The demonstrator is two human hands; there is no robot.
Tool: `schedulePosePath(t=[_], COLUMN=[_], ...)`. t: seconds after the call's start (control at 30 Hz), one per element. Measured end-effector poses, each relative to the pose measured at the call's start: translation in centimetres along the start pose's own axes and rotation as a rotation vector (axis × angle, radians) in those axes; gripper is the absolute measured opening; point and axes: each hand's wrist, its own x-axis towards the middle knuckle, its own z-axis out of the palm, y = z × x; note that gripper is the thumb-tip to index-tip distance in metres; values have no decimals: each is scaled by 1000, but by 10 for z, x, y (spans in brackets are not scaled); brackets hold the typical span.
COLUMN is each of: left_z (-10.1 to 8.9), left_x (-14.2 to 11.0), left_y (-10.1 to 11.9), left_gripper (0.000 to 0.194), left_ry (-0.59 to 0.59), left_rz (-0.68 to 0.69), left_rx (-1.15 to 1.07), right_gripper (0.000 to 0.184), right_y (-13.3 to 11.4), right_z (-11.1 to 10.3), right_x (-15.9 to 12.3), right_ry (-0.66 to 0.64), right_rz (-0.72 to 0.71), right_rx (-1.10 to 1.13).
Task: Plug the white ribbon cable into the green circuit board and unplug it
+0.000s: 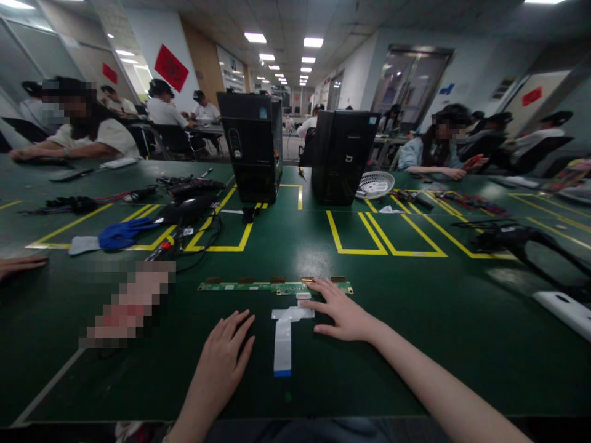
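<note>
Taking the white ribbon cable (282,346) as the middle of the clock face, I start at the left, where another person's hand (21,266) rests at the edge of view, toward ten o'clock. A blue glove (124,234) lies nearer to me, also at ten, well apart from the parts before me. My left hand (227,344) is at nine o'clock, palm down on the worktop (466,307), empty, its fingers loosely relaxed with the thumb a little apart. The ribbon itself lies folded, its blue-tipped end toward six and joined to nothing. At twelve, the long green circuit board (284,287) lies flat, with a white connector (303,296) at its near edge; the ribbon's upper end comes right up to that connector (whether it is seated there, I cannot tell). My right hand (340,311), between two and three o'clock, is spread wide and grips nothing: one fingertip is at the ribbon's upper end, others reach over the board.

As far along as I can judge, board and ribbon are laid out and brought together at one end. That joint is unconfirmed, the ribbon's other end is unattached, and neither part is lifted from the worktop.
</note>
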Motion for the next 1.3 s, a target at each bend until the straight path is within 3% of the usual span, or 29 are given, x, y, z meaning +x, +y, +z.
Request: schedulePosePath(t=[0.4, 0.57, 0.77, 1.3], left_z=[0, -1, 1, -2], left_x=[3, 2, 3, 4], left_y=[-1, 0, -3, 1], left_gripper=[38, 39, 39, 38], left_ry=[-1, 6, 6, 3], left_rz=[7, -1, 3, -14], left_rx=[3, -3, -14, -27], right_gripper=[61, 66, 78, 74], right_y=[1, 3, 25, 96], right_z=[0, -3, -2, 6], right_x=[-2, -19, -63, -212], right_ry=[-43, -25, 34, 216], right_rz=[31, 118, 336, 1005], right_rx=[-17, -48, -158, -473])
